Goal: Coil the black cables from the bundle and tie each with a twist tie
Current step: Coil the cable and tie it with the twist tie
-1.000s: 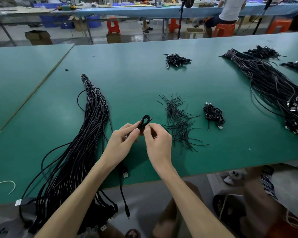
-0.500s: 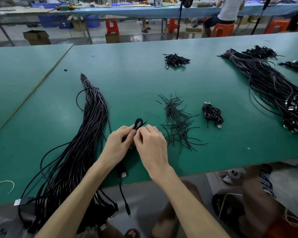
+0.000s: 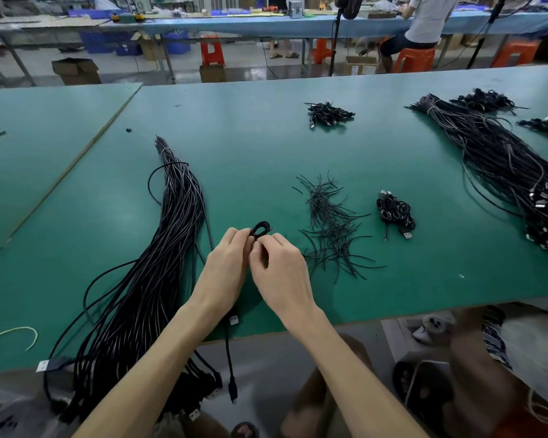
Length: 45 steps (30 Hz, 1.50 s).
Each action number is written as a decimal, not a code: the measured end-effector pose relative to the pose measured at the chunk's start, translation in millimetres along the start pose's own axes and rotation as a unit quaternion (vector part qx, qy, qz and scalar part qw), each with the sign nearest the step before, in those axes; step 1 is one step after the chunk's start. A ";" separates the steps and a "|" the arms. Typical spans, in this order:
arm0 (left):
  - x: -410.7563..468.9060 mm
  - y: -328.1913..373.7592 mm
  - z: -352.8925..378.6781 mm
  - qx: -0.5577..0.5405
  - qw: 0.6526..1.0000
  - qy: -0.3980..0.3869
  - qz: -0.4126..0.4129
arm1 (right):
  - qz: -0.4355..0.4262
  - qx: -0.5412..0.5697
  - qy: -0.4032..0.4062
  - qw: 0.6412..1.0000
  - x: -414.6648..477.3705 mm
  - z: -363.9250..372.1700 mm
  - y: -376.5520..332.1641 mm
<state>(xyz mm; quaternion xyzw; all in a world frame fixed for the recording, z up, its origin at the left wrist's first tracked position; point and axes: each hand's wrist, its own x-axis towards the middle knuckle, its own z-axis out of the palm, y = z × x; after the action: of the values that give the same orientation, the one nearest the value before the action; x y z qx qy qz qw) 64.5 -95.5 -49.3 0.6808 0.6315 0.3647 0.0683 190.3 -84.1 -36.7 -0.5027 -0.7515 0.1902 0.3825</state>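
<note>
The green table (image 3: 266, 147) is taking up most of the frame, and the work on it is looking far from finished. Running from the lower left toward the centre, the big bundle (image 3: 159, 263) of loose black cables is lying thick and uncoiled, its plug ends hanging over the near edge. A second long bundle (image 3: 503, 172) is stretching down the right side, also uncoiled. Right of centre, a scattered heap of twist ties (image 3: 329, 226) is waiting, so plenty of ties are to hand. Just right of that heap, a small pile of finished coils (image 3: 394, 211) is sitting, and another pile of coils (image 3: 328, 112) is lying in the upper middle. By my judgement only a small share is done, and most of the cables are waiting their turn.

Low in the centre, both hands are meeting over the table. The left hand (image 3: 227, 263) is curling its fingers round the lower part of a small coil (image 3: 261, 228) and gripping it. The right hand (image 3: 279, 267) is pinching the same coil at its waist with thumb and fingertips. The coil's top loop is poking up between the two hands, just left of the tie heap. A tie looks to be going on, though it is too fine to make out.
</note>
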 end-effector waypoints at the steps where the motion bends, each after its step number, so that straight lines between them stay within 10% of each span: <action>1: -0.4 0.8 -0.2 0.003 1.000 -0.005 0.000 | 0.014 0.017 -0.006 1.000 0.5 -0.8 0.0; 31: -2.6 6.1 -0.4 0.019 0.998 -0.048 -0.042 | -0.051 -0.151 0.080 0.984 -1.5 2.2 -7.3; 45: -0.6 8.2 -1.7 -0.016 0.997 -0.039 -0.062 | -0.176 -0.393 -0.087 0.898 9.1 -13.1 -3.3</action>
<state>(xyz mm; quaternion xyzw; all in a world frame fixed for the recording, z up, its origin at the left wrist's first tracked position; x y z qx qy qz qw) 70.1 -98.2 -43.8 0.6530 0.6633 0.3432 0.1260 196.5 -78.6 -22.7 -0.4529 -0.8717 -0.1481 0.1143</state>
